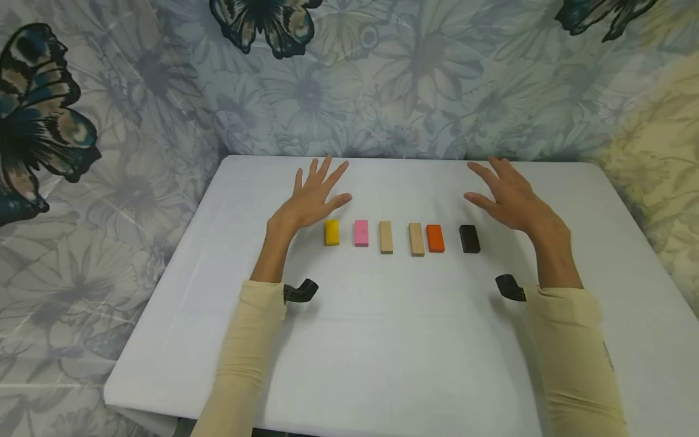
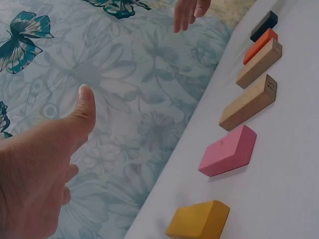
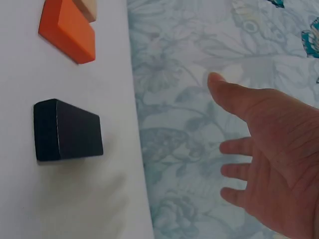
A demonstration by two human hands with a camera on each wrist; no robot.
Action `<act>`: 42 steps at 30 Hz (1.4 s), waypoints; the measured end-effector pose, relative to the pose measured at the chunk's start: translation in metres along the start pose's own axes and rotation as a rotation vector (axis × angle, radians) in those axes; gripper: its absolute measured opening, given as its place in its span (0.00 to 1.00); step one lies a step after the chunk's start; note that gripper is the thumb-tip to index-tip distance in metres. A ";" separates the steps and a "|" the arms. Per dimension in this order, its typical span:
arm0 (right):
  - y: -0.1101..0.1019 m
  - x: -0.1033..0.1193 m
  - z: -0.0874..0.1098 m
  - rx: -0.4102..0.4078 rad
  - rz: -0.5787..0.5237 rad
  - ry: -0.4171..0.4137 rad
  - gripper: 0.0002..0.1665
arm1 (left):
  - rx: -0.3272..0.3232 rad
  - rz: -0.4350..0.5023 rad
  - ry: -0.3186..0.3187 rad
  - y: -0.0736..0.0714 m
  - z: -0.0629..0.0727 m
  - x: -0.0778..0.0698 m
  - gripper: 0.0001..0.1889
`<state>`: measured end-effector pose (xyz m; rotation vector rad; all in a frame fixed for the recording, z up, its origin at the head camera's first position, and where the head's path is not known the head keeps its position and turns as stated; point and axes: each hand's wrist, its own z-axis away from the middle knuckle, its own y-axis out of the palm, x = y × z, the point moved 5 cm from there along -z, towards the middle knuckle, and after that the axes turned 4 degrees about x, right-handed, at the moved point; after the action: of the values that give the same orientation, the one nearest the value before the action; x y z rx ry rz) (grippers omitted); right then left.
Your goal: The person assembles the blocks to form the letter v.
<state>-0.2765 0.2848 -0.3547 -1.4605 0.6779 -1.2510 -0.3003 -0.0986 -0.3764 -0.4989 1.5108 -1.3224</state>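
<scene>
Across the middle of the white table lies a row of small rectangular blocks: a yellow block (image 1: 332,232), a pink block (image 1: 361,233), two plain wooden blocks (image 1: 386,237), an orange block (image 1: 435,238) and a black block (image 1: 469,239). My left hand (image 1: 310,199), fingers spread, hovers beyond the row's left end, nearest the yellow block. On the other side my right hand (image 1: 512,197) hovers past the black block with its fingers extended. Neither hand holds anything. In the left wrist view, dark marks show on the ends of both wooden blocks (image 2: 249,102).
The white table (image 1: 382,340) has its far edge against a wall hung with flower-printed cloth (image 1: 349,97), which carries large butterflies (image 1: 43,121). Black wrist mounts (image 1: 300,291) stick inward from both beige sleeves (image 1: 568,352).
</scene>
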 end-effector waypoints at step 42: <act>0.039 0.070 0.010 0.341 0.048 -0.408 0.37 | 0.419 -0.104 0.358 0.051 0.009 -0.067 0.44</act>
<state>-0.2389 0.2139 -0.3662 -1.3455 0.2111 -0.9364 -0.2507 -0.0325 -0.3936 -0.0731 1.4436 -1.8276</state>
